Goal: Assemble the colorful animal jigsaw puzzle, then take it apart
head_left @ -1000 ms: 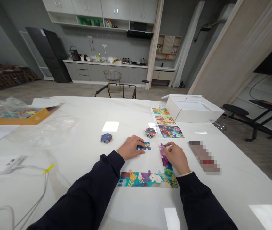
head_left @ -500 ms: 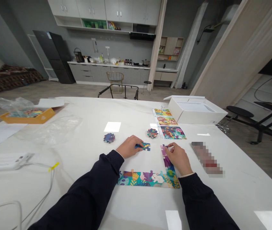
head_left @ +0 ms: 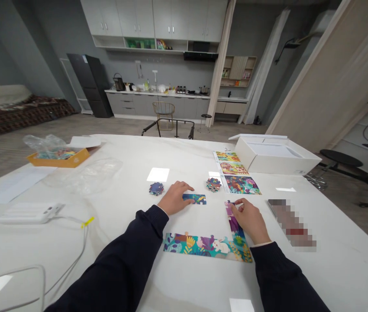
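Puzzle strip point(head_left: 200, 199), one, lying flat on the table point(head_left: 132, 173) between the hands, knobbed along its lower edge; apparently printed card, likely light and stiff, a little slick on its face, its knobs probably easily bent; best taken by the edges, clear of the knobs. Left hand point(head_left: 175, 199), at the strip's left end: thumb over the print, forefinger parted from it above, no firm hold showing. L-shaped section point(head_left: 203, 247), joined pieces, flat, nearer the body; its joints probably come apart if lifted by one end, so better slid with palms flat. Right hand point(head_left: 250, 221), thumb and forefinger together at the top of its upright arm; whether pinching or merely pressing, cannot tell. Piece piles, two, roundish, ragged-edged: left point(head_left: 156, 188), right point(head_left: 213, 185). Picture sheet point(head_left: 243, 185), thin, glossy-looking. Box point(head_left: 276, 164), white, rigid, angular. Plastic bag point(head_left: 96, 175), clear, crumpled.
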Action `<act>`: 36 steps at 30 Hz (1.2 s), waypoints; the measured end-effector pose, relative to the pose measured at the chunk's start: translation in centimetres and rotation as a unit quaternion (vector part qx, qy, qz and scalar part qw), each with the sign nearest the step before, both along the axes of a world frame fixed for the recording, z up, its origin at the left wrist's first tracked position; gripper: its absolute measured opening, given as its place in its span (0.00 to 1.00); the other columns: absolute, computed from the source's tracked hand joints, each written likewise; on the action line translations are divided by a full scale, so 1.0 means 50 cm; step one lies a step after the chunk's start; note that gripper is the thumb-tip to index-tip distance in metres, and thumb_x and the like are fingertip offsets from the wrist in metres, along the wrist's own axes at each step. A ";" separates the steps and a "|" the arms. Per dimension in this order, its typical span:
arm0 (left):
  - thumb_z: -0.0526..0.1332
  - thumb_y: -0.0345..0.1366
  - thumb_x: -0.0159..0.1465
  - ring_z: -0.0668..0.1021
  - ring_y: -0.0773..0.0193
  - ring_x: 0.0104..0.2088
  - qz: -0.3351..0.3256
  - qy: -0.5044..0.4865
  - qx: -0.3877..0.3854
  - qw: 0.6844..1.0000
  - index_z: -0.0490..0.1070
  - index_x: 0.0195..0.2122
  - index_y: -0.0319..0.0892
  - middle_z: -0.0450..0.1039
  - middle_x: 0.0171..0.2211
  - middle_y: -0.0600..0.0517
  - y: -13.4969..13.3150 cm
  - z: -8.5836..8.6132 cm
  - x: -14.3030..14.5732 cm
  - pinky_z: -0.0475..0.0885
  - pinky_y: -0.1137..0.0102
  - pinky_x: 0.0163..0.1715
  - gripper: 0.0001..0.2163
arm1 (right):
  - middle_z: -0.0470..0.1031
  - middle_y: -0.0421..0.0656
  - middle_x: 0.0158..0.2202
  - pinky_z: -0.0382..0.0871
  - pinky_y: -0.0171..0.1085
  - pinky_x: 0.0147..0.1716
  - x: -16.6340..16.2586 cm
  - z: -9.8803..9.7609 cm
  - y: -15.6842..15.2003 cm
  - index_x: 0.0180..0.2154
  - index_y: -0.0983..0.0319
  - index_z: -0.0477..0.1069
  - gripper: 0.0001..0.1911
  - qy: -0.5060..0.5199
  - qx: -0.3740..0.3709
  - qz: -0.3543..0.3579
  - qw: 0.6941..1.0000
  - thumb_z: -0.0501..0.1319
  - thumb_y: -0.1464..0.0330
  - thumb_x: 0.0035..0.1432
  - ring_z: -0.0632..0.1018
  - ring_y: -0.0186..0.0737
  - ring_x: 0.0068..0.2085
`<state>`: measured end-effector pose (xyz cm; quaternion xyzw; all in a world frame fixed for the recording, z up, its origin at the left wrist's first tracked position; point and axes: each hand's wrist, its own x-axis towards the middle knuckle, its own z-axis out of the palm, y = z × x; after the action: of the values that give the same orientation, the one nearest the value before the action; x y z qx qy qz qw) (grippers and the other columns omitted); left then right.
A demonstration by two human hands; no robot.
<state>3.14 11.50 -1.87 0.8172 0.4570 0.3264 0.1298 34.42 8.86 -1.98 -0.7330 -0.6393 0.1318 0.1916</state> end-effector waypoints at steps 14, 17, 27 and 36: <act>0.68 0.39 0.59 0.74 0.45 0.53 0.261 0.047 0.006 0.964 0.71 0.49 0.48 0.77 0.49 0.47 -0.041 -0.031 -0.200 0.68 0.52 0.53 0.17 | 0.76 0.41 0.26 0.58 0.37 0.29 0.000 0.001 -0.004 0.40 0.58 0.71 0.14 -0.007 0.006 0.007 1.000 0.58 0.54 0.64 0.78 0.46 0.32; 0.67 0.36 0.59 0.75 0.48 0.50 0.241 0.015 0.016 0.970 0.70 0.49 0.46 0.76 0.47 0.47 -0.031 -0.043 -0.204 0.70 0.54 0.53 0.17 | 0.76 0.41 0.26 0.58 0.37 0.29 0.000 0.001 -0.004 0.40 0.58 0.71 0.14 -0.008 0.005 0.008 1.000 0.58 0.55 0.64 0.78 0.46 0.32; 0.68 0.31 0.56 0.76 0.52 0.47 0.227 -0.024 0.034 0.973 0.68 0.49 0.45 0.76 0.43 0.49 -0.031 -0.041 -0.200 0.71 0.56 0.52 0.19 | 0.77 0.41 0.26 0.58 0.37 0.29 -0.003 0.008 -0.005 0.40 0.57 0.71 0.14 -0.007 -0.007 0.005 1.000 0.57 0.55 0.64 0.78 0.46 0.33; 0.70 0.36 0.56 0.76 0.50 0.48 0.260 -0.006 0.008 0.966 0.69 0.46 0.45 0.76 0.43 0.49 -0.031 -0.042 -0.201 0.71 0.56 0.51 0.18 | 0.76 0.41 0.25 0.58 0.36 0.29 -0.003 0.006 -0.005 0.40 0.58 0.71 0.14 -0.002 0.002 0.007 1.000 0.58 0.55 0.64 0.78 0.46 0.32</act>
<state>-6.89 9.96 -3.96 0.6697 0.6500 0.3575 0.0364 34.29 8.59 -1.69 -0.7282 -0.6453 0.1304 0.1906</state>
